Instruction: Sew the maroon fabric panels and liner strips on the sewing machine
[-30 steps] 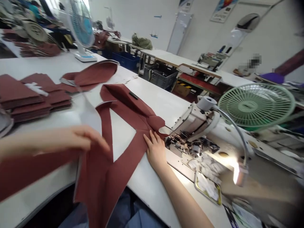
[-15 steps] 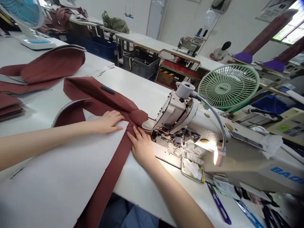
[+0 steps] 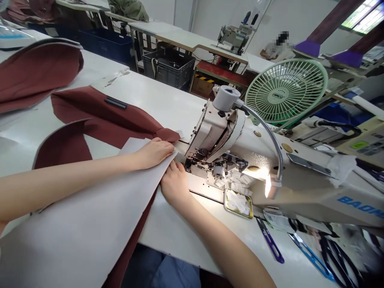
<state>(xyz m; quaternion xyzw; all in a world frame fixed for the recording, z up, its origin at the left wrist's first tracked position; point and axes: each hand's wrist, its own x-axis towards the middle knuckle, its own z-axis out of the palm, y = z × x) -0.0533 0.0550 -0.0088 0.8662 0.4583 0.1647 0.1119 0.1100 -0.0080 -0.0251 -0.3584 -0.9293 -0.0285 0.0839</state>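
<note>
A large fabric piece (image 3: 87,228), pale on its upper face and maroon underneath, slants from the table toward the sewing machine (image 3: 199,132). My left hand (image 3: 156,154) is closed on its far edge, fingers together and bent over it. Just to the right, my right hand (image 3: 175,184) has its fingers curled in at the same edge; the fingertips are partly hidden. Both hands are just left of the machine's needle area. Beyond them, a maroon section (image 3: 105,120) with a dark strip (image 3: 116,102) spreads over the white table (image 3: 168,96).
A lit lamp (image 3: 271,188) shines by the machine bed. To the right are a small tray (image 3: 238,203) of white scraps, purple thread snips (image 3: 271,242), blue snips (image 3: 312,258) and a green fan (image 3: 286,92). More maroon fabric (image 3: 39,74) lies at left. A person (image 3: 273,50) sits far back.
The pale side now covers more of the maroon strip at the edge. My left hand has moved right, closer to my right hand, whose spread fingers have curled in. The view has shifted.
</note>
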